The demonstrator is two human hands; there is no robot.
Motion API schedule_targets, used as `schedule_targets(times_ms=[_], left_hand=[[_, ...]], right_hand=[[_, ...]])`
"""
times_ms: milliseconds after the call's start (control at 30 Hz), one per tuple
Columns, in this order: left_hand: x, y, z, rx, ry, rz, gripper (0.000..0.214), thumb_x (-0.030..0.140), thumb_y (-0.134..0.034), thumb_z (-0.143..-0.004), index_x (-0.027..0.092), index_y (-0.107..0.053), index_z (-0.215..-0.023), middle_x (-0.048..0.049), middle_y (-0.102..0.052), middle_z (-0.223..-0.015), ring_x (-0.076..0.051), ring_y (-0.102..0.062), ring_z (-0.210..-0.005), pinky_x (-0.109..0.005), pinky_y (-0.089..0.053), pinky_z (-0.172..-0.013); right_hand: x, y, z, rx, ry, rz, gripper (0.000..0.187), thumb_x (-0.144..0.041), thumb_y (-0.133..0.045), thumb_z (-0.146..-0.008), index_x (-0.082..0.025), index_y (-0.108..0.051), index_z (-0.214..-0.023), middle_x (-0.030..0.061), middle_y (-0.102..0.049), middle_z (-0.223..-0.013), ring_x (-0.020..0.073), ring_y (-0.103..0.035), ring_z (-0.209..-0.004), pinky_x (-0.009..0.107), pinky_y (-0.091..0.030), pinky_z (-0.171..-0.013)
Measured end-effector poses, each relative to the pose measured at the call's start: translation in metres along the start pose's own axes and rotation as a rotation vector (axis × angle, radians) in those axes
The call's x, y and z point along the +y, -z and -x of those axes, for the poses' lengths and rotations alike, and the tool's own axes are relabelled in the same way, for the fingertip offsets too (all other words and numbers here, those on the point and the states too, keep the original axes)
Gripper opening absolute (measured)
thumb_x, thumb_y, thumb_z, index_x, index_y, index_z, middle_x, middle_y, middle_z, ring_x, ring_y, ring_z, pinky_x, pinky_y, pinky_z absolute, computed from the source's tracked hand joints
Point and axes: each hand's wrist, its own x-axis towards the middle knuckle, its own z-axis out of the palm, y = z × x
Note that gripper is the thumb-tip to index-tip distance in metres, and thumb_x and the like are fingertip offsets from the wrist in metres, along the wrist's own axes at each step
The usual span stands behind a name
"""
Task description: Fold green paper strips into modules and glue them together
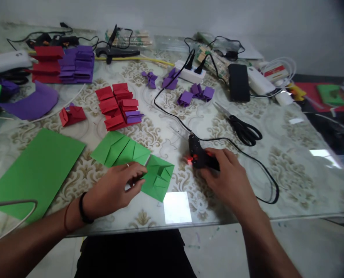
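My right hand (228,175) is closed around the handle of a black glue gun (197,150), its red light glowing and its nozzle pointing away from me. A black cord runs from the gun. Over the folded green papers, my left hand (117,187) hovers with loosely curled fingers, the thumb tip a little apart from the index finger. One green folded sheet (121,148) lies beyond that hand; a second green folded piece (160,175) with a raised flap lies at its fingertips. Whether the fingers touch the paper is unclear.
A flat green sheet (41,170) lies at the left. Beyond are a red folded block (114,106), a red-purple block (63,65) and small purple pieces (185,98). Black scissors (244,129), a phone (239,83) and a white power strip (191,72) lie at right and back.
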Motion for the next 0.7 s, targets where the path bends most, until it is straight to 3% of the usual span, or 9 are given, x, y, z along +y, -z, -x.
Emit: schedule_targets(times_ms=[100,167,267,367,467,533,600,700], left_hand=[[-0.001,0.002,-0.001,0.004,0.061,0.066,0.024,0.017,-0.060,-0.100,0.022,-0.066,-0.123,0.0006,-0.078,-0.095,-0.014,-0.071,-0.073,-0.027,-0.056,-0.072],[-0.002,0.003,-0.001,0.022,0.032,0.061,0.027,0.016,-0.059,-0.101,0.023,-0.068,-0.125,-0.0004,-0.079,-0.100,-0.014,-0.071,-0.076,-0.027,-0.056,-0.075],[-0.002,0.003,-0.001,0.028,-0.032,0.055,0.019,0.014,-0.059,-0.103,0.021,-0.074,-0.111,-0.0020,-0.078,-0.101,-0.014,-0.073,-0.084,-0.026,-0.056,-0.080],[0.000,0.004,-0.003,0.015,-0.053,0.059,0.015,0.014,-0.060,-0.103,0.018,-0.074,-0.104,-0.0034,-0.078,-0.099,-0.014,-0.073,-0.084,-0.025,-0.056,-0.079],[0.003,0.006,-0.003,0.003,-0.051,0.061,0.014,0.015,-0.060,-0.103,0.017,-0.074,-0.103,-0.0028,-0.076,-0.094,-0.013,-0.069,-0.077,-0.025,-0.055,-0.075],[0.003,0.007,-0.003,0.030,-0.031,0.076,0.010,0.018,-0.064,-0.103,0.018,-0.072,-0.108,-0.0003,-0.071,-0.089,-0.011,-0.064,-0.069,-0.024,-0.054,-0.069],[0.003,0.010,-0.002,0.120,0.002,0.109,0.025,0.024,-0.071,-0.100,0.020,-0.068,-0.125,0.0009,-0.064,-0.092,-0.009,-0.059,-0.065,-0.023,-0.055,-0.065],[0.004,0.015,-0.003,0.230,0.021,0.149,0.055,0.028,-0.078,-0.096,0.026,-0.056,-0.146,-0.0056,-0.062,-0.120,-0.011,-0.065,-0.079,-0.025,-0.062,-0.071]], right_hand=[[-0.009,0.019,0.004,0.047,-0.032,-0.139,0.023,-0.030,-0.068,-0.089,-0.025,-0.066,-0.112,0.0080,-0.072,-0.099,0.0283,-0.069,-0.086,0.040,-0.057,-0.077],[-0.019,0.034,0.012,-0.012,-0.053,-0.253,0.011,-0.034,-0.069,-0.095,-0.027,-0.065,-0.102,0.0032,-0.067,-0.086,0.0237,-0.065,-0.074,0.035,-0.053,-0.067],[-0.034,0.050,0.026,-0.126,0.061,-0.408,0.017,-0.035,-0.071,-0.096,-0.027,-0.062,-0.084,0.0058,-0.065,-0.096,0.0254,-0.068,-0.087,0.036,-0.056,-0.073],[-0.044,0.051,0.032,-0.256,0.068,-0.462,0.012,-0.035,-0.070,-0.099,-0.027,-0.066,-0.091,0.0068,-0.068,-0.096,0.0242,-0.069,-0.083,0.035,-0.056,-0.070],[-0.047,0.045,0.029,-0.259,0.019,-0.459,0.012,-0.035,-0.067,-0.101,-0.025,-0.066,-0.094,0.0034,-0.066,-0.086,0.0200,-0.065,-0.070,0.032,-0.054,-0.063],[-0.047,0.041,0.025,-0.223,0.006,-0.452,0.014,-0.034,-0.068,-0.101,-0.025,-0.066,-0.091,0.0027,-0.065,-0.084,0.0193,-0.064,-0.070,0.031,-0.053,-0.063],[-0.048,0.040,0.023,-0.204,0.028,-0.453,0.011,-0.032,-0.068,-0.101,-0.025,-0.066,-0.092,0.0039,-0.067,-0.089,0.0204,-0.067,-0.075,0.031,-0.054,-0.066],[-0.049,0.039,0.022,-0.213,0.101,-0.452,0.005,-0.028,-0.068,-0.100,-0.025,-0.066,-0.097,0.0059,-0.068,-0.097,0.0222,-0.069,-0.084,0.032,-0.055,-0.072]])
